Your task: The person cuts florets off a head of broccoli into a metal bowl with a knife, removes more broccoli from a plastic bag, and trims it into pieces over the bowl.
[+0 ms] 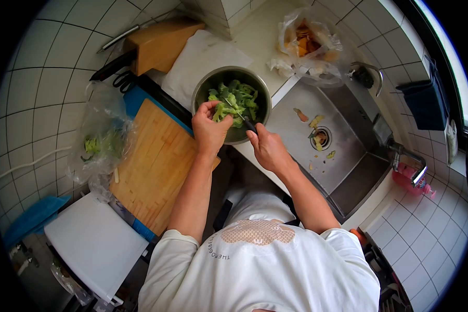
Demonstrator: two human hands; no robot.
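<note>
My right hand (268, 146) is wrapped round the black handle of a small knife (248, 124), its blade against a green broccoli piece (222, 111). Over the near left rim of a steel bowl (267, 99), my left hand (210, 128) pinches that broccoli piece between thumb and fingers. Cut broccoli florets (247, 96) lie inside the bowl, below and beyond both hands. Part of the blade is hidden among the green.
Left of the bowl lies a wooden cutting board (151, 161), with a plastic bag (101, 140) of greens beside it. A steel sink (343, 119) with peel scraps is at right. A knife block (164, 44) and a bag of peelings (307, 41) stand behind.
</note>
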